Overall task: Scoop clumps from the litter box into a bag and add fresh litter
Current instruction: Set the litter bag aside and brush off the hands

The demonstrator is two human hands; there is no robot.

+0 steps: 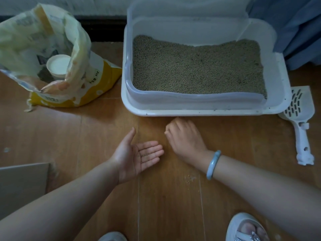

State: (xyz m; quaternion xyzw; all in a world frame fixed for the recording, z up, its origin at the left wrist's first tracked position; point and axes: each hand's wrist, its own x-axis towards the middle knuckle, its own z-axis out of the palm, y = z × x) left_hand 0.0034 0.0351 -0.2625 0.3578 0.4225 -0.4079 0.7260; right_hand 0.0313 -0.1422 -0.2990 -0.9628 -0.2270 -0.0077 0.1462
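A white litter box stands on the wooden floor, filled with greenish-brown litter. To its left an open yellow-and-white litter bag holds a white cup. A white slotted scoop lies on the floor at the box's right corner. My left hand is held palm up, fingers apart, with a few small grains on the palm. My right hand, with a pale blue bangle on the wrist, rests knuckles up with fingers curled on the floor just in front of the box; what its fingertips pinch is hidden.
A grey flat panel lies at the lower left. Blue fabric hangs at the upper right behind the box. Scattered crumbs lie on the floor between my arms. My sandalled foot shows at the bottom right.
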